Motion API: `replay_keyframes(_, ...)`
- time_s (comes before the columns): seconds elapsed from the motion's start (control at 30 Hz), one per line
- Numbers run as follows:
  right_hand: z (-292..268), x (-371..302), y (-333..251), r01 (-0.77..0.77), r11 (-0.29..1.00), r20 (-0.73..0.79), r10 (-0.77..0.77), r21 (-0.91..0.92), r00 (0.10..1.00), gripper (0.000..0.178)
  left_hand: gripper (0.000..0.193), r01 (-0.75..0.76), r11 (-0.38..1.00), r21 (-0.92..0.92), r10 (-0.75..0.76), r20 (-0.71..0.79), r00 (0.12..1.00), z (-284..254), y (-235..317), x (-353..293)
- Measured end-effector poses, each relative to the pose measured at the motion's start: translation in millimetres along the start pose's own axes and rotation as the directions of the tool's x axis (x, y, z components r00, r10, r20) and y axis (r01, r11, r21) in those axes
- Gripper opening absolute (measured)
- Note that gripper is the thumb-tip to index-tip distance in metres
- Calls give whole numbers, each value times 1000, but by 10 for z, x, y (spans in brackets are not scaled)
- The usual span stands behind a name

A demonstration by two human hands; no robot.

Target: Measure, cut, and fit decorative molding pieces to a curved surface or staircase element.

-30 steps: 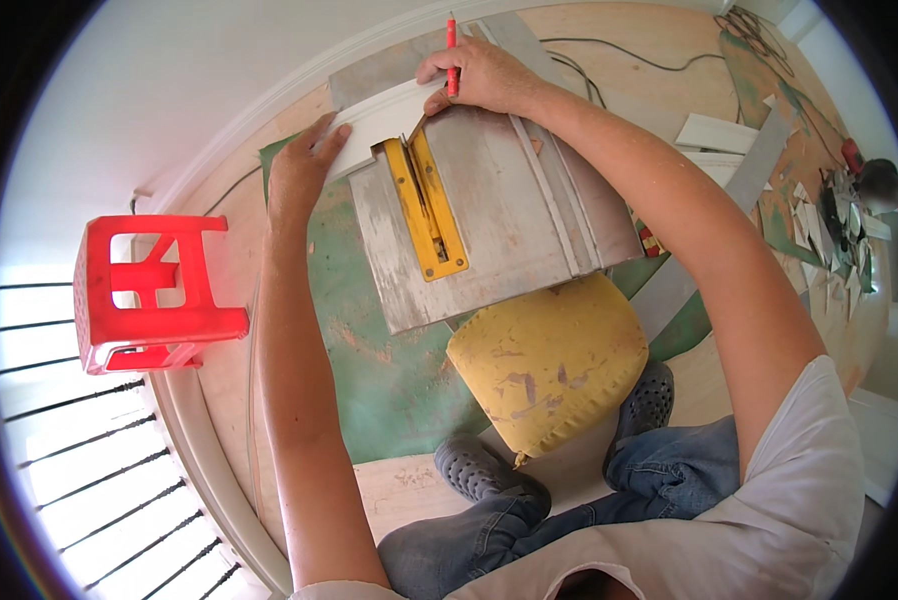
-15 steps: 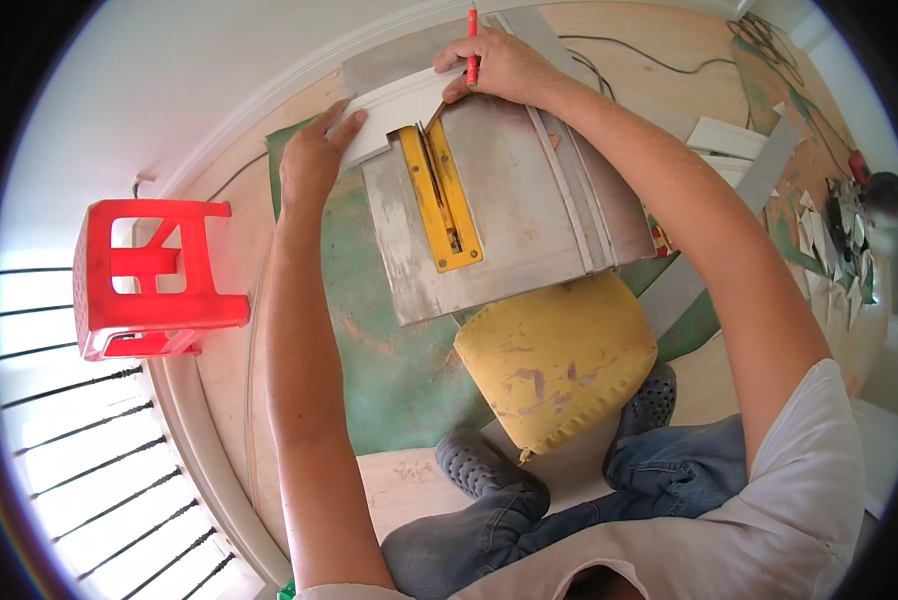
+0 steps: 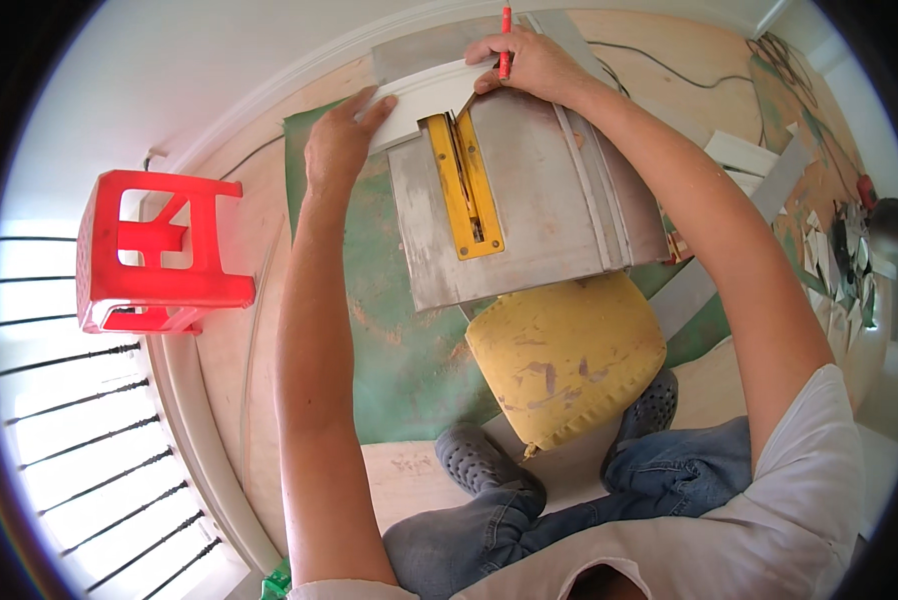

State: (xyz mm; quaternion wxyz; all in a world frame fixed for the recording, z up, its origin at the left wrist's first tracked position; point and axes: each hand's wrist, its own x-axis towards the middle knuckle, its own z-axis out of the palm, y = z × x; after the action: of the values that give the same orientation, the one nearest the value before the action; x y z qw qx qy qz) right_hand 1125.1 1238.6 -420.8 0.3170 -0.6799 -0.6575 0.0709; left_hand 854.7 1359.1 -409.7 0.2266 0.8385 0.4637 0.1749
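Observation:
A white strip of moulding (image 3: 424,95) lies across the far end of a grey metal table saw (image 3: 544,200). My left hand (image 3: 337,145) grips its left end, thumb on top. At the other end, my right hand (image 3: 539,68) has its fingers closed on the moulding, and a red pencil (image 3: 506,50) stands upright between those fingers. A yellow insert plate (image 3: 447,195) surrounds the saw's blade slot. The moulding covers the slot's far end, where a thin metal piece (image 3: 463,104) slants up beside my right fingertips.
A scuffed yellow cushion (image 3: 569,360) sits just before the saw, near my feet. To the left stand a red plastic stool (image 3: 169,260) and a railing with dark bars (image 3: 99,405). Moulding offcuts (image 3: 744,155), scraps and cables (image 3: 784,60) lie at right. Green sheeting (image 3: 399,370) spreads underneath.
The whole view has shifted slightly, so the saw and stool appear a little higher and farther right. Both hands keep their hold on the moulding, which stays in place against the saw.

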Motion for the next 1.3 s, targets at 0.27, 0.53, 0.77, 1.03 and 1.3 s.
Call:
replay_keyframes(0.27,-18,4,53,4,996,3,-4,86,1000,41,67,44,997,64,-45,18,999,24,103,-70)
replay_keyframes(0.53,-26,-22,-10,3,999,-15,-2,39,1000,42,67,-7,999,51,5,29,1000,-27,46,-31)
replay_keyframes(0.77,-20,-15,47,8,1000,-9,-8,7,1000,47,66,-45,999,1,45,36,998,35,-67,101)
replay_keyframes(1.03,-62,-53,-83,-9,999,-1,9,-33,1000,51,64,-62,997,-43,64,41,997,-6,-111,129)
replay_keyframes(1.3,11,57,-35,-14,1000,-57,14,-8,998,46,61,-42,999,-17,43,50,998,-41,-63,304)
